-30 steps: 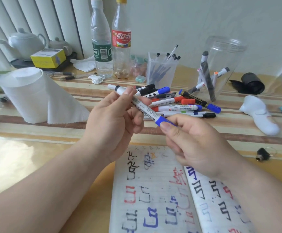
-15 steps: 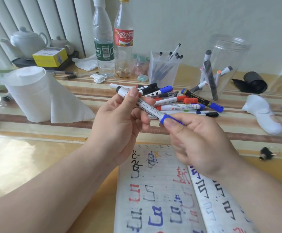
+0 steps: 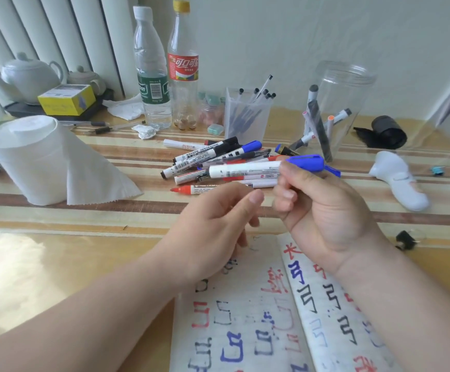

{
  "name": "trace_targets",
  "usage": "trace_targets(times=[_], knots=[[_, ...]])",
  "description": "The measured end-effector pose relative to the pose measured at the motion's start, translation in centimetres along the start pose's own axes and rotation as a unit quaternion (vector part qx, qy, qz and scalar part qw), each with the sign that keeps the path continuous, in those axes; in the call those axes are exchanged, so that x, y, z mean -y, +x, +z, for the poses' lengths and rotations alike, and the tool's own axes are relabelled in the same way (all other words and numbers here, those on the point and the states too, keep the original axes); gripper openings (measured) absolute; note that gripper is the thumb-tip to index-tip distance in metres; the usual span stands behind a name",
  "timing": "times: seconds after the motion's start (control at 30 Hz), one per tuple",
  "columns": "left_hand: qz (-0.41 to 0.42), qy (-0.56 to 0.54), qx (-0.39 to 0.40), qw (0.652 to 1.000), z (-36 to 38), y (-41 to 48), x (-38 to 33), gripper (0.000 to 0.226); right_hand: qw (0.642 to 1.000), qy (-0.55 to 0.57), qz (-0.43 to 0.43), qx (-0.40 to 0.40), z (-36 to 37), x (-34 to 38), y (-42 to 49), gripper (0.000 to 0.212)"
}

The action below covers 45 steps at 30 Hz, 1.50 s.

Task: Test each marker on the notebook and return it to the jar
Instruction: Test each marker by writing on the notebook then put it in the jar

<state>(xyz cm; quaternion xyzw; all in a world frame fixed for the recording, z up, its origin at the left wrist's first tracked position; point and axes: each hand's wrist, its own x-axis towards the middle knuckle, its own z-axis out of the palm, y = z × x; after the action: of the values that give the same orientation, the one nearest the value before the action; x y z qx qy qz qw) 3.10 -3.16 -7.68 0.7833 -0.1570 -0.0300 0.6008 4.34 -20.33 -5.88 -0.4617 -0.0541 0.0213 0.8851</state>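
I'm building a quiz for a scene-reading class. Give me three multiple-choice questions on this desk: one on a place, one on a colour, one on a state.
1. Where does the clear jar stand?
A. on a chair
B. behind the pile of markers, further right
C. on the floor

2. What colour is the cap of the marker in the right hand?
A. red
B. blue
C. green

3. What is the left hand doing?
A. gripping a spoon
B. holding scissors
C. holding nothing

Answers: B, the jar rises just past the loose markers; B, the cap by the gripping fingers is blue; C, its loosely curled fingers are empty.
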Motion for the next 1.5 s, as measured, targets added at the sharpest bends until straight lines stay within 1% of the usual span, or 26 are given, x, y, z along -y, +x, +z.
trace_targets(times=[0.03,0.1,0.13,0.17,0.2,0.27,0.37,0.47,0.53,0.7,0.8,0.83,0.87,0.9,0.97,1.0,1.03,1.1,1.17,1.2,1.23,1.27,1.33,1.4,1.43,1.5], knots=[[0.013,0.053,0.004,0.999,-0.1,-0.1,0.1,0.032,1.000,-0.015,-0.020,0.001,-0.1,-0.1,-0.1,0.012],[0.039,0.141,-0.011,0.989,-0.3,-0.1,0.3,0.021,0.991,-0.098,-0.088,-0.015,-0.2,-0.1,-0.4,0.003],[0.051,0.174,-0.021,0.983,-0.4,-0.2,0.3,0.016,0.979,-0.154,-0.128,-0.031,-0.2,0.0,-0.7,0.004],[0.060,0.195,-0.030,0.979,-0.5,-0.2,0.3,0.013,0.963,-0.208,-0.164,-0.046,-0.3,0.2,-0.8,0.011],[0.068,0.206,-0.035,0.976,-0.6,-0.3,0.3,0.012,0.946,-0.252,-0.194,-0.058,-0.3,0.5,-1.1,0.015],[0.077,0.214,-0.040,0.973,-0.7,-0.4,0.3,0.012,0.922,-0.305,-0.227,-0.072,-0.1,1.4,-1.5,0.015],[0.091,0.216,-0.038,0.971,-0.6,-0.3,0.2,0.012,0.891,-0.376,-0.235,-0.096,0.3,2.9,-1.4,0.013],[0.094,0.230,-0.033,0.968,-0.7,-0.3,0.1,0.009,0.878,-0.400,-0.239,-0.108,1.1,4.7,-0.3,0.010],[0.092,0.237,-0.026,0.967,-0.7,-0.3,0.0,0.008,0.866,-0.408,-0.261,-0.130,1.8,6.3,0.8,0.010],[0.092,0.252,-0.005,0.963,-0.9,-0.1,0.0,0.010,0.807,-0.434,-0.343,-0.207,3.5,10.4,4.7,0.018],[0.093,0.264,0.005,0.960,-1.0,-0.1,0.2,0.010,0.770,-0.453,-0.358,-0.273,2.9,11.9,7.5,0.009],[0.093,0.264,0.008,0.960,-1.1,-0.1,0.2,0.010,0.768,-0.452,-0.350,-0.290,2.5,12.2,8.4,0.005],[0.093,0.264,0.011,0.960,-1.1,-0.1,0.2,0.011,0.775,-0.443,-0.334,-0.302,2.0,12.5,9.3,0.002],[0.094,0.264,0.013,0.960,-1.0,-0.1,0.2,0.013,0.787,-0.431,-0.312,-0.311,1.5,12.7,10.1,0.005],[0.095,0.266,0.015,0.959,-1.0,0.0,0.2,0.015,0.811,-0.414,-0.260,-0.323,0.9,12.8,11.2,0.028],[0.094,0.266,0.014,0.959,-1.0,0.0,0.2,0.015,0.817,-0.409,-0.244,-0.326,0.5,12.7,11.5,0.039],[0.093,0.266,0.012,0.959,-1.1,0.0,0.2,0.014,0.818,-0.407,-0.239,-0.330,0.2,12.6,11.6,0.045],[0.091,0.265,0.010,0.960,-1.0,0.0,0.1,0.012,0.814,-0.409,-0.239,-0.336,-0.2,12.2,11.3,0.045],[0.087,0.262,0.006,0.961,-1.0,0.0,0.0,0.011,0.811,-0.425,-0.232,-0.327,-0.3,11.0,10.1,0.034],[0.085,0.260,0.001,0.962,-1.0,0.0,-0.1,0.011,0.806,-0.447,-0.225,-0.315,-0.3,10.0,9.3,0.025],[0.083,0.260,-0.005,0.962,-1.1,0.0,-0.2,0.012,0.798,-0.482,-0.212,-0.292,-0.3,8.9,8.4,0.017],[0.081,0.260,-0.011,0.962,-1.1,0.0,-0.2,0.013,0.785,-0.529,-0.191,-0.259,-0.4,7.7,7.4,0.014],[0.074,0.258,-0.018,0.963,-1.3,-0.1,-0.3,0.015,0.749,-0.630,-0.118,-0.168,-0.6,5.0,5.8,0.016],[0.067,0.257,-0.023,0.964,-1.4,-0.1,-0.4,0.015,0.716,-0.690,-0.056,-0.089,-1.0,2.2,4.5,0.014],[0.062,0.254,-0.027,0.965,-1.5,0.0,-0.5,0.014,0.709,-0.701,-0.049,-0.057,-1.1,1.0,3.8,0.013],[0.043,0.230,-0.043,0.971,-1.8,0.2,-0.6,0.015,0.692,-0.718,-0.067,0.022,-1.1,-0.7,3.2,0.026]])
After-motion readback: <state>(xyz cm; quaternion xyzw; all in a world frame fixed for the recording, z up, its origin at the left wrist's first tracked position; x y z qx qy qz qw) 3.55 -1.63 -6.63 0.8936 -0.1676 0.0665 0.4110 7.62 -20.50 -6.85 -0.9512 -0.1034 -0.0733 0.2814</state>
